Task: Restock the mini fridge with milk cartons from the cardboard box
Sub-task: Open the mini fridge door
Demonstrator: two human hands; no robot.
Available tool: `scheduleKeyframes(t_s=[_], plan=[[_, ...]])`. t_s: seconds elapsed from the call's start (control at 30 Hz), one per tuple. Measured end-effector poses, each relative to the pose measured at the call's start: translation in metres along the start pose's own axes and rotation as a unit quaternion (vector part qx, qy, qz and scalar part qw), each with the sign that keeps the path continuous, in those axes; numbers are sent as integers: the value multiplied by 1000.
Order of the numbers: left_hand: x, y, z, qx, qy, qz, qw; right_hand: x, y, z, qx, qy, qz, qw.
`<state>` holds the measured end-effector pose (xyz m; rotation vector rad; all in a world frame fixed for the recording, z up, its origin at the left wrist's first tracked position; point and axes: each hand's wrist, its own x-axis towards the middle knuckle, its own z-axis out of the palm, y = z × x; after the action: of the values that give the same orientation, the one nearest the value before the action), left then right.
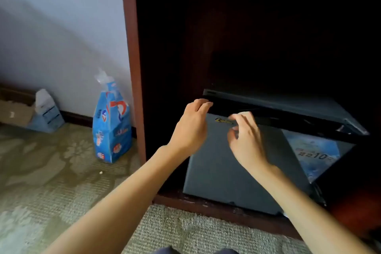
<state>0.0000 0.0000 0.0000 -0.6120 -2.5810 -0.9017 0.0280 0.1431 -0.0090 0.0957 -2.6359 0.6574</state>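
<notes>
Fingers (203, 103) of left hand (192, 123) hook fridge door (216, 171) top, I judge to pull it open; right hand (246, 140) blurred, grip unclear.

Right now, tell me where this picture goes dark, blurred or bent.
Head view: the cabinet above the fridge is almost black, no detail; the right hand is motion-smeared at the fingers, while the left hand, hooked on the fridge's top edge, is sharper; soft light leaves a slanting shadow on the wall; the wide lens tilts the cabinet's side post.
</notes>
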Motion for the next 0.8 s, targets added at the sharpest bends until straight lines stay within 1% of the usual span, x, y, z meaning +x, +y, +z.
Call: scheduleKeyframes(t_s=[0.07,0.17,0.23,0.43,0.53,0.63,0.7,0.8], plan=[[13,6,5,56,-43,21,997,7,4,-9,-27,1,29,999],[29,15,15,133,-125,33,983,20,10,-16,-57,-74,71,993],[31,17,21,162,-139,27,977,23,14,-14,-50,-102,76,991],[32,34,20,170,-124,-19,977,20,17,-10,-39,-77,70,994],[24,40,16,178,-119,-25,977,10,15,-18,-48,-76,62,994],[0,47,6,211,-95,36,972,-17,13,-30,-56,-68,28,996],[-20,55,-5,205,-84,76,972,-43,14,-40,-43,-54,5,998],[-50,76,-23,177,-77,112,975,-81,15,-60,-28,-28,-3,999]])
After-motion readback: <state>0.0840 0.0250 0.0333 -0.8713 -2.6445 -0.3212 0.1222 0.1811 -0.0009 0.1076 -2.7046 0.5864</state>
